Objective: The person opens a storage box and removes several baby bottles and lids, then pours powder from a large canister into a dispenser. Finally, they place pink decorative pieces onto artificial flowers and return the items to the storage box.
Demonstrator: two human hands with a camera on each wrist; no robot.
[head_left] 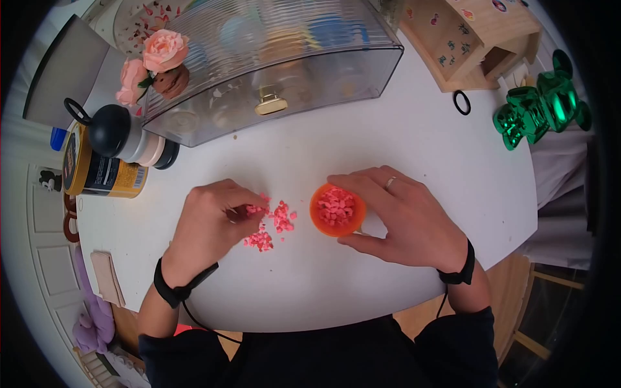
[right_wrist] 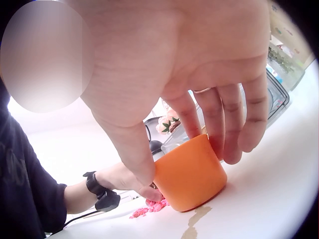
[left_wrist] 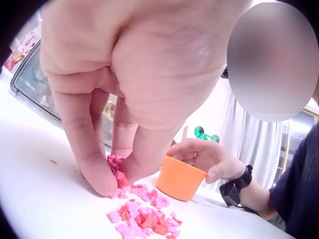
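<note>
My left hand (head_left: 210,216) pinches some pink crumbly bits (left_wrist: 117,169) between thumb and fingertips, low over the white table. Loose pink and red bits (left_wrist: 144,219) lie in small heaps right beside those fingers. To the right is a small orange cup (head_left: 319,227), partly filled with pink bits (head_left: 336,207). My right hand (head_left: 414,216) holds this cup at its side, the thumb at the near rim and the index finger at the far rim. In the right wrist view the orange cup (right_wrist: 192,177) stands between thumb and fingers, its inside hidden there.
A clear ribbed box (head_left: 213,110) with a gold handle stands at the back. Left of it are pink artificial roses (head_left: 165,50), a dark-topped bottle (head_left: 108,131) and a yellow-black tub (head_left: 110,174). At back right are a wooden house (head_left: 453,45), a black ring (head_left: 462,102) and a shiny green figure (head_left: 543,103).
</note>
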